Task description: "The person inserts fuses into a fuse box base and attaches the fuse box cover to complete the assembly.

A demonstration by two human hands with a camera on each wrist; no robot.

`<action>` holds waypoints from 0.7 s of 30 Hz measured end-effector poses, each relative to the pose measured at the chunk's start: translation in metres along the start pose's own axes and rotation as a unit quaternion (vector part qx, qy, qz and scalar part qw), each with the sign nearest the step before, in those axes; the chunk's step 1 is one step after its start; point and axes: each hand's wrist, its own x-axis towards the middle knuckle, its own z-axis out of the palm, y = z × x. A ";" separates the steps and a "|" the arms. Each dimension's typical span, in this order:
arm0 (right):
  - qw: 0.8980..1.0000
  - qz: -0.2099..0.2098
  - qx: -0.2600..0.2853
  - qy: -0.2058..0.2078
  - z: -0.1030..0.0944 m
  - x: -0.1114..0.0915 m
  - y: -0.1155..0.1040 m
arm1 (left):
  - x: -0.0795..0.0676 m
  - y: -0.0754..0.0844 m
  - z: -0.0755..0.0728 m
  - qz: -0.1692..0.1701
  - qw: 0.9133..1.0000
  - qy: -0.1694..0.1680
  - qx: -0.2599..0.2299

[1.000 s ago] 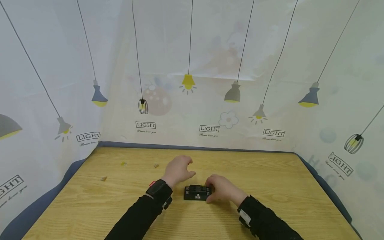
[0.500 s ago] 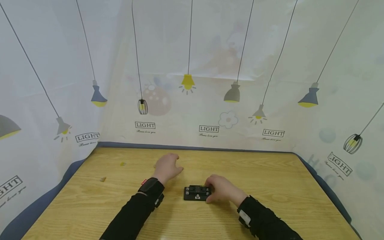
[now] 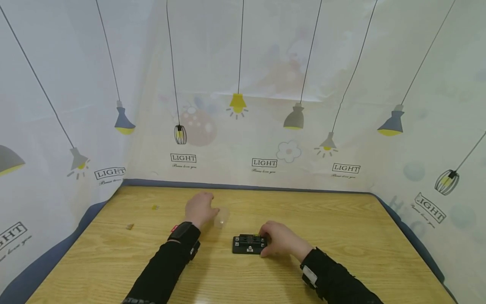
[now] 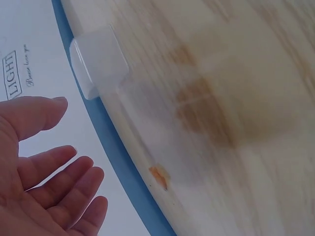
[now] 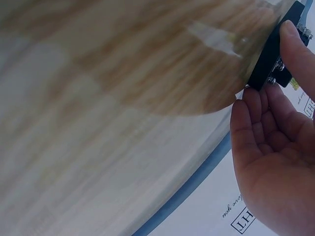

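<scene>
A clear plastic piece (image 3: pixel 222 217), boxy with rounded corners, is just right of my left hand (image 3: pixel 199 209). In the left wrist view, the clear piece (image 4: pixel 101 61) shows beyond the thumb, apart from the fingertips. My left fingers are loosely bent and spread from the thumb, with nothing between them. My right hand (image 3: pixel 282 240) grips the right end of a black block with metal screw terminals (image 3: pixel 247 245) at the middle of the table. The right wrist view has thumb and fingers pinching the black block (image 5: pixel 275 49), its screws facing away; a small yellow part shows on it.
On the wooden table (image 3: pixel 341 236) lie a small yellow bit (image 3: pixel 155 207) and a small brown bit (image 3: pixel 130 226) at the left. An orange-brown bit (image 4: pixel 159 177) shows in the left wrist view. A lamp-printed cloth wall (image 3: pixel 262 126) surrounds the table.
My left hand has moved left from near the block, and the clear piece now shows beside it. A small bit behind the hand is now hidden. My right hand and the block have stayed put.
</scene>
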 end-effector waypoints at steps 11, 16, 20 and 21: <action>1.000 0.008 0.007 -0.007 0.000 0.001 0.001 | 0.000 -0.016 -0.006 -0.022 1.000 -0.007 -0.008; 1.000 0.009 0.011 -0.010 0.000 0.001 0.002 | 0.003 -0.026 -0.003 -0.028 1.000 -0.006 0.000; 1.000 0.005 0.014 -0.009 0.000 0.001 0.002 | 0.005 -0.033 -0.004 -0.038 0.999 -0.013 -0.002; 1.000 0.005 0.014 -0.009 0.000 0.001 0.001 | 0.006 -0.035 -0.004 -0.041 0.999 -0.016 -0.005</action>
